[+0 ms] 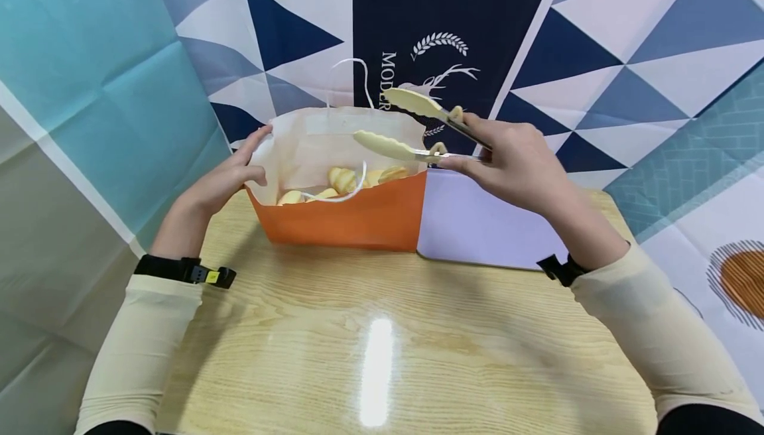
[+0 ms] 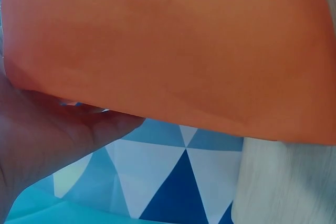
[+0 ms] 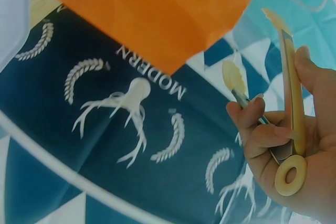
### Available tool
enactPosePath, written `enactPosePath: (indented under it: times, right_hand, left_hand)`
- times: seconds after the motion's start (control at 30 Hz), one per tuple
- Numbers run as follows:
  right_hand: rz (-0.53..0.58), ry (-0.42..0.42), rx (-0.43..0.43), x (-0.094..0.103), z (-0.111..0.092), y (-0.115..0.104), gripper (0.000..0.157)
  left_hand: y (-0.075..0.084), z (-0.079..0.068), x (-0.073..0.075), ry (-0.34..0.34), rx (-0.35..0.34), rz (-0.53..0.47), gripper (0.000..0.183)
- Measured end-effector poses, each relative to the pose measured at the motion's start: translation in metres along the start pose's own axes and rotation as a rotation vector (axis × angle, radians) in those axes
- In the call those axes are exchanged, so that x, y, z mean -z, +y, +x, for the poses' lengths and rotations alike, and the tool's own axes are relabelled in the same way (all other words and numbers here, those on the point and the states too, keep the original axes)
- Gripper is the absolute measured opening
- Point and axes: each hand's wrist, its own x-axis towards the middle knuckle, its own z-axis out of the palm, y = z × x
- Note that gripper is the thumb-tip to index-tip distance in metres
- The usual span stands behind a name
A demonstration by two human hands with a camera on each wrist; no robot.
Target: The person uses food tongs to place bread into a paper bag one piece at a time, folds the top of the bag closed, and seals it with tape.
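An orange paper bag [image 1: 346,223] with a white inside lies on its side on the table, mouth facing up toward me. Several bread pieces are inside, among them a croissant-like roll [image 1: 342,180]. My left hand [image 1: 223,173] holds the bag's left edge, thumb over the rim; part of it is hidden behind the orange paper in the left wrist view. In my right hand [image 1: 513,163] is a pair of tongs [image 1: 462,130] with pale yellow scalloped tips. The tips are spread apart, nothing between them, above the bag's right side.
A lavender board [image 1: 483,223] lies on the wooden table [image 1: 310,329] right of the bag, partly under my right forearm. White string handles [image 1: 367,83] stick out from the bag's mouth. Patterned cloth [image 1: 298,17] hangs close behind and along both sides.
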Motion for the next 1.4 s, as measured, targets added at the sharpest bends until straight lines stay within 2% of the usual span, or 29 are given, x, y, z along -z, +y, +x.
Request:
enactPosePath:
  times: [0.17,0.3,0.43,0.63,0.9,1.1,1.33,1.4]
  right_hand:
    - [-0.017,0.068,-0.052,0.011,-0.025,0.02,0.065]
    - [-0.026,0.112,-0.088,0.019,-0.047,0.04,0.065]
    - [-0.044,0.128,-0.173,0.023,-0.071,0.067,0.065]
    - [-0.079,0.097,-0.332,0.022,-0.105,0.11,0.067]
    - [-0.105,0.014,-0.546,0.013,-0.148,0.171,0.077]
    - [-0.119,-0.039,-0.645,0.001,-0.173,0.209,0.074]
    - [-0.128,-0.126,-0.753,-0.011,-0.2,0.242,0.091]
    - [-0.126,-0.144,-0.768,-0.014,-0.209,0.25,0.089]
  left_hand:
    - [-0.001,0.0,0.0,0.0,-0.003,0.005,0.091]
    - [-0.003,0.0,0.0,0.002,-0.006,0.002,0.091]
    - [-0.002,0.0,0.0,0.003,-0.003,0.01,0.09]
    - [-0.001,-0.001,0.0,0.004,0.004,0.008,0.09]
    - [-0.002,-0.001,0.0,0.008,-0.006,-0.009,0.09]
    - [-0.003,-0.002,0.004,0.009,-0.008,-0.028,0.091]
    - [-0.004,-0.002,0.006,-0.003,-0.008,-0.043,0.091]
    - [-0.004,-0.001,0.006,-0.006,-0.008,-0.039,0.091]
